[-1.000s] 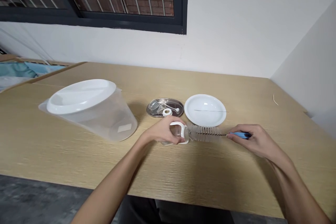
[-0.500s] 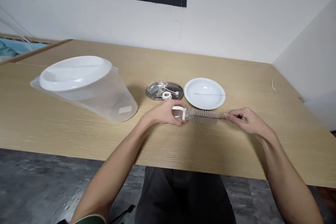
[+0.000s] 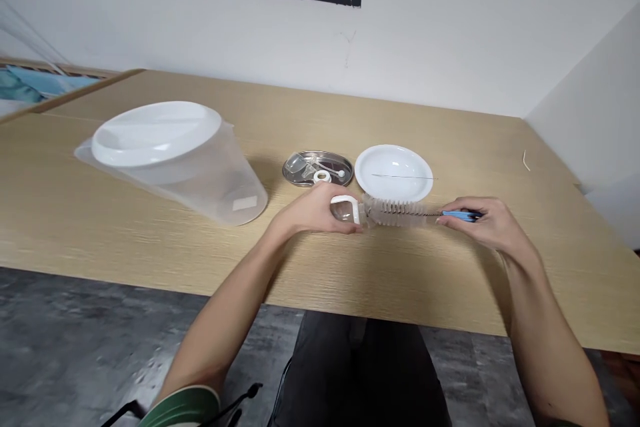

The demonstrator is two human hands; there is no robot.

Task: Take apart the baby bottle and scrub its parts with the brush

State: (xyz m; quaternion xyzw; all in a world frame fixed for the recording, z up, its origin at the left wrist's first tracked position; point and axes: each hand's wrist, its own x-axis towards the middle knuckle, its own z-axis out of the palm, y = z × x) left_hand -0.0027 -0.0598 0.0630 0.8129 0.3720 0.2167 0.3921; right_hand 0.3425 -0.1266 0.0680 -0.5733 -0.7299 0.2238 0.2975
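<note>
Table (image 3: 390, 273): we have a pale wood-grain top carrying everything below.
Container (image 3: 195, 173): a big translucent vessel with a white lid (image 3: 157, 133), on our left, well apart from both hands.
Dish (image 3: 364, 163): white and round, just beyond the brush (image 3: 397, 210); a thin wire (image 3: 400, 177) lies across it and runs past its right rim.
Brush: its clear bristles meet the neck of the bottle (image 3: 343, 211) — we judge the step in hand to be bringing bristles and mouth together in one line. How far the tip sits inside, we cannot tell.
Left hand (image 3: 317, 208): digits curled around the bottle, gripping its near and far sides.
Right hand (image 3: 485, 217): thumb and forefinger pinch the brush's blue handle (image 3: 461, 216).
Tray (image 3: 345, 161): oval steel, between container and dish, holding small clear and white parts (image 3: 297, 163).
Bottle: clear, white-handled, on its side just nearer us than the tray, mouth to our right. The next move, we reckon, calls for a firm left hold and a straight shaft — bristles this wide would drag.
Sticker (image 3: 245, 203): pale, low on the container; we can read no writing there, nor any brand elsewhere.
Ring (image 3: 329, 177): white, at the tray's near edge, just beside the left hand.
</note>
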